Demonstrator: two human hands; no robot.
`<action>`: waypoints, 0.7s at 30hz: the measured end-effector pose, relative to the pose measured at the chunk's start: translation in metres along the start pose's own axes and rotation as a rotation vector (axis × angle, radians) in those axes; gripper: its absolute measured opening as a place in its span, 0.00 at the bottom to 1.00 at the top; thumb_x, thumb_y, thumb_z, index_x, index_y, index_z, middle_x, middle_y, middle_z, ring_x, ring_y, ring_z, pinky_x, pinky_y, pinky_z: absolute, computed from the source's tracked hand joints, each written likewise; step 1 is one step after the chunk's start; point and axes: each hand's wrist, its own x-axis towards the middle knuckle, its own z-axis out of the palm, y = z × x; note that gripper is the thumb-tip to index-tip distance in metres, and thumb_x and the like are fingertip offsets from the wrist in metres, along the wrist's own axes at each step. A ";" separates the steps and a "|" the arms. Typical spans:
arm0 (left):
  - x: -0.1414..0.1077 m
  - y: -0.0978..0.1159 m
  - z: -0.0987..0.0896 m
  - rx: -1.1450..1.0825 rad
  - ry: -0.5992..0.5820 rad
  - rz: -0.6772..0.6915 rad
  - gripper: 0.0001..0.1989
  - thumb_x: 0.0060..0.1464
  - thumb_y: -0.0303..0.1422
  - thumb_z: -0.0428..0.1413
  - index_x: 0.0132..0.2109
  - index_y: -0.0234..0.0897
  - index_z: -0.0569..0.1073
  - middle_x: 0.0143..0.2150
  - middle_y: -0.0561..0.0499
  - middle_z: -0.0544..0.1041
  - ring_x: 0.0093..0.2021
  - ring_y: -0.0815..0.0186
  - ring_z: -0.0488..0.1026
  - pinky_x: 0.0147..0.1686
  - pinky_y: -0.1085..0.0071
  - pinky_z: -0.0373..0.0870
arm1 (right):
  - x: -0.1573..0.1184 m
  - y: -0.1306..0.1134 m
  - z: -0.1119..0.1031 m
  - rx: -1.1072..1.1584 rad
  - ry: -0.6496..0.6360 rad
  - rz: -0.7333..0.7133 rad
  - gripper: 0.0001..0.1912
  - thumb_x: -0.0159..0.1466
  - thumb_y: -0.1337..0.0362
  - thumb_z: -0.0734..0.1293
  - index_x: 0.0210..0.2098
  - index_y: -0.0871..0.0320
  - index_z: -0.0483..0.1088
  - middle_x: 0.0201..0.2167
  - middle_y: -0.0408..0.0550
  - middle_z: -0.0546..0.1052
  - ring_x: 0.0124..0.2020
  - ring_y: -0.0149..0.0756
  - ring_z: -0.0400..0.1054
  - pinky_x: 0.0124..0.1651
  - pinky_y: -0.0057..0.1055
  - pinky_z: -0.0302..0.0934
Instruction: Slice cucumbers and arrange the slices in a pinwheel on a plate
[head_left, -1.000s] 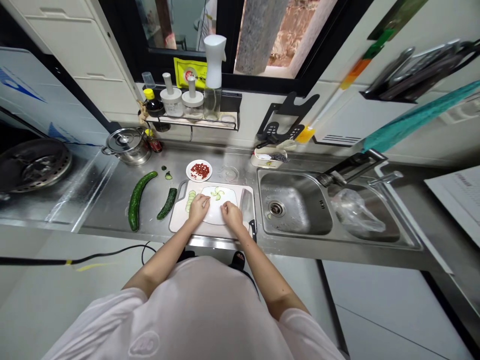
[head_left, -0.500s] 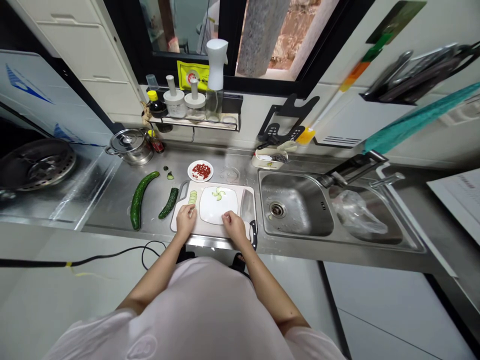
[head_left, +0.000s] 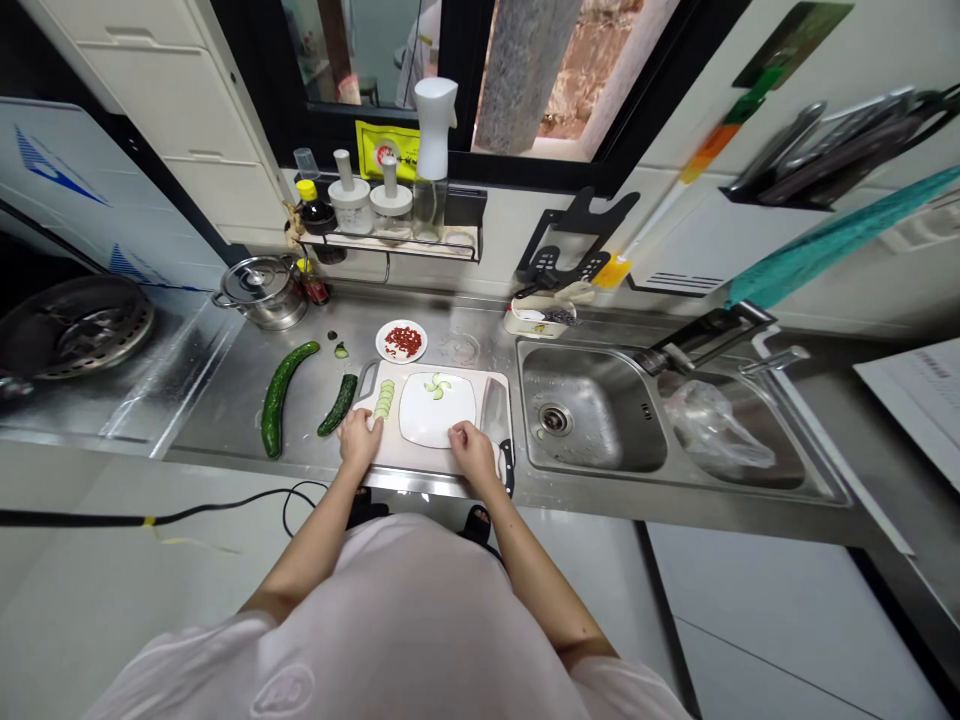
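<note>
Cucumber slices [head_left: 385, 397] overlap in row on cutting board [head_left: 405, 456], long axis about 12 to 6 o'clock, top leaning toward 1. Left hand [head_left: 360, 440] at row's 6 o'clock end, thumb apart from other fingers; contact unclear. Square plate [head_left: 431, 423] at 3 o'clock, pinwheel of slices [head_left: 438, 386] inside; right hand [head_left: 471, 452] at its 5 o'clock rim, fingers curled, pinch unclear. Round plate [head_left: 381, 342] at 1 o'clock, chopped red pieces [head_left: 403, 341] inside. Cut cucumber [head_left: 337, 405] at 9, axis 1 to 7.
</note>
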 end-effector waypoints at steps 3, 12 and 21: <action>0.000 0.001 -0.001 0.014 0.000 0.000 0.13 0.54 0.40 0.50 0.41 0.36 0.71 0.41 0.44 0.71 0.45 0.56 0.68 0.47 0.59 0.59 | 0.001 0.001 -0.003 -0.005 0.015 0.013 0.14 0.64 0.55 0.56 0.36 0.55 0.69 0.24 0.42 0.71 0.28 0.33 0.65 0.31 0.25 0.52; 0.001 0.004 0.002 -0.030 0.023 -0.037 0.09 0.53 0.37 0.52 0.38 0.37 0.70 0.40 0.45 0.71 0.43 0.58 0.69 0.46 0.61 0.59 | 0.001 0.004 -0.005 0.041 0.047 0.004 0.13 0.63 0.55 0.57 0.34 0.55 0.69 0.23 0.41 0.70 0.27 0.32 0.64 0.29 0.25 0.50; 0.000 0.003 0.009 -0.294 0.083 -0.086 0.04 0.50 0.34 0.54 0.33 0.39 0.68 0.30 0.53 0.73 0.30 0.66 0.68 0.36 0.70 0.59 | 0.001 0.010 -0.001 0.080 0.083 -0.004 0.13 0.63 0.55 0.57 0.33 0.55 0.69 0.21 0.41 0.68 0.25 0.33 0.63 0.28 0.26 0.50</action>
